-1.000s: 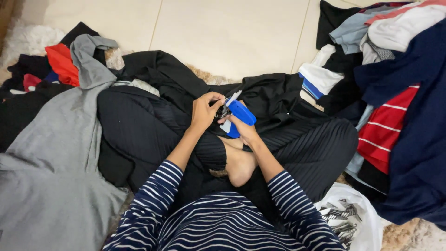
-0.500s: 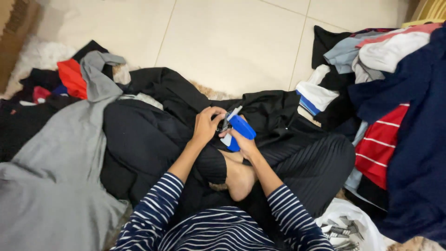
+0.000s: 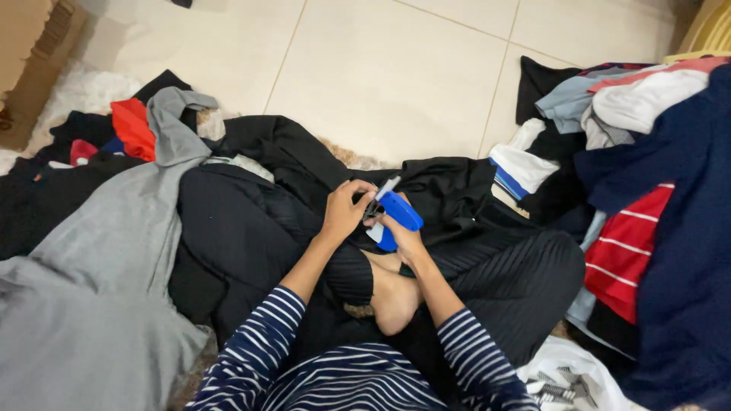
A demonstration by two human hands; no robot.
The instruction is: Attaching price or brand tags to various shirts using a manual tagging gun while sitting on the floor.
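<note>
My right hand (image 3: 407,242) grips a blue tagging gun (image 3: 397,211) with a pale needle tip pointing up and left. My left hand (image 3: 344,211) is closed on black fabric right at the gun's tip, pinching a bit of the black garment (image 3: 251,228) spread over my lap. I sit cross-legged in black trousers, one bare foot (image 3: 392,293) showing below my hands. My sleeves are navy with white stripes.
A grey garment (image 3: 99,274) lies at the left, with red and black clothes behind it. A heap of clothes (image 3: 647,190) in navy, red-striped and white rises at the right. A white bag (image 3: 567,377) sits by my right knee. Pale floor tiles (image 3: 396,68) lie ahead, a cardboard box (image 3: 30,61) far left.
The view has shifted slightly; my hands and the blue gun stay together at the same spot on the black garment.
</note>
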